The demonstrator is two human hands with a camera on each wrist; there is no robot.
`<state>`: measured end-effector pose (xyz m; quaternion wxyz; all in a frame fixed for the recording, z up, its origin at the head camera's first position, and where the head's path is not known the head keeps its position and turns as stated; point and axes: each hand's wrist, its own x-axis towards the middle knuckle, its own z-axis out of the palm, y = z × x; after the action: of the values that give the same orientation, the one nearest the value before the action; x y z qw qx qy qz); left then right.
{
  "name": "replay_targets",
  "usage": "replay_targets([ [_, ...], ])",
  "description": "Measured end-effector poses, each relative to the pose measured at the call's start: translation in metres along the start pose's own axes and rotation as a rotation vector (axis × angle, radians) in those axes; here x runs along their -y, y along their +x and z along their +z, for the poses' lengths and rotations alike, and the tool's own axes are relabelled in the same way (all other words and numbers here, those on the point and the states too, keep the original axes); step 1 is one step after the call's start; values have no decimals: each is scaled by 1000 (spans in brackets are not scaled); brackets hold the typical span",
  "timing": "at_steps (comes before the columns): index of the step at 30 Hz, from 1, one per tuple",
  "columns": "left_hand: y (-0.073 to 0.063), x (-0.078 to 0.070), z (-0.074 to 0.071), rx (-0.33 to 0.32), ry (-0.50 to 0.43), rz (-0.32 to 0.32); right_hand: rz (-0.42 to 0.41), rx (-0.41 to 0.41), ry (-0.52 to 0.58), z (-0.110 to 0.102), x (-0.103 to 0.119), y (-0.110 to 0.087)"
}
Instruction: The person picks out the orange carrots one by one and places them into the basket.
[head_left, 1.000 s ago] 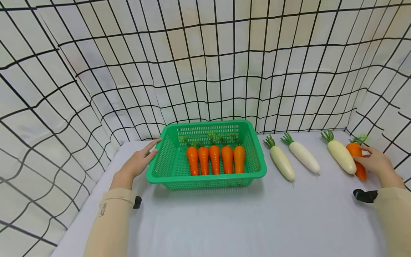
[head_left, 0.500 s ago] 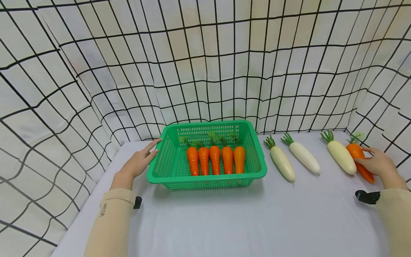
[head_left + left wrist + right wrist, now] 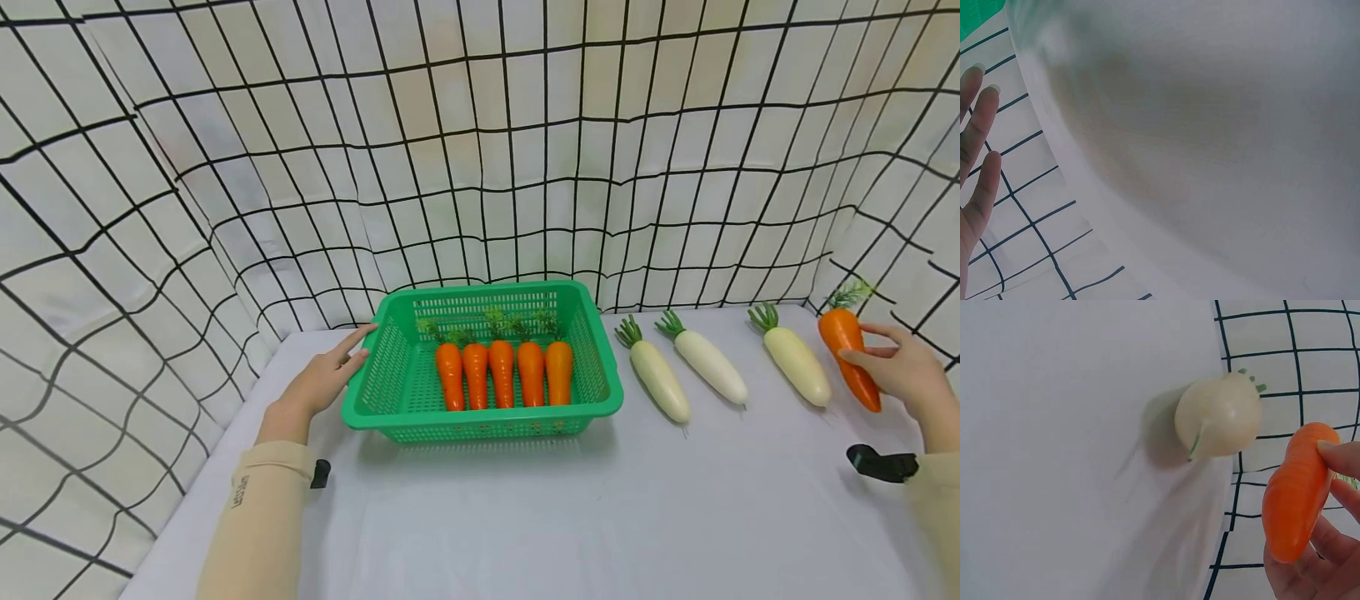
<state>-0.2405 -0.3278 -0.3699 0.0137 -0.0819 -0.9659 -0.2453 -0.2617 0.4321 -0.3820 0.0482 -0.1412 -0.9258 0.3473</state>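
My right hand (image 3: 903,367) pinches an orange carrot (image 3: 843,337) between thumb and fingers at the far right. In the right wrist view the carrot (image 3: 1297,494) points its tip toward the camera, with the thumb pressed on its side. Just left of it lies a white radish (image 3: 797,365) with green stalks. My left hand (image 3: 321,379) rests with extended fingers at the left rim of a green basket (image 3: 480,421). Several carrots (image 3: 502,372) lie side by side in the basket, leafy tops to the back. In the left wrist view, fingers (image 3: 985,125) of the left hand appear straight.
Two more white radishes, one greenish (image 3: 660,382) and one whiter (image 3: 711,367), lie right of the basket. A white wall (image 3: 510,167) with a black grid encloses the back and sides of the white table (image 3: 562,517).
The right hand has lifted the carrot up and slightly right, away from the radish beside it. The left hand and the basket have stayed put.
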Motion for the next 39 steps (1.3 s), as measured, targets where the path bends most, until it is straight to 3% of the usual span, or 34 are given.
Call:
replay_targets([
  [8,-1,0,-1,-1,2,7,-79,82,166,0,28,-7],
  [12,-1,-1,-1,-1,3,9,-120,185,237,0,47,-7],
  [19,-1,-1,-2,3,10,5,-112,437,439,3,80,-8],
  [27,-1,-1,-2,3,8,5,-23,632,870,18,115,-10],
  [31,-1,-1,-1,4,7,6,-23,668,913,26,130,-13],
  [39,0,1,0,1,11,9,-71,697,828,44,162,-20],
])
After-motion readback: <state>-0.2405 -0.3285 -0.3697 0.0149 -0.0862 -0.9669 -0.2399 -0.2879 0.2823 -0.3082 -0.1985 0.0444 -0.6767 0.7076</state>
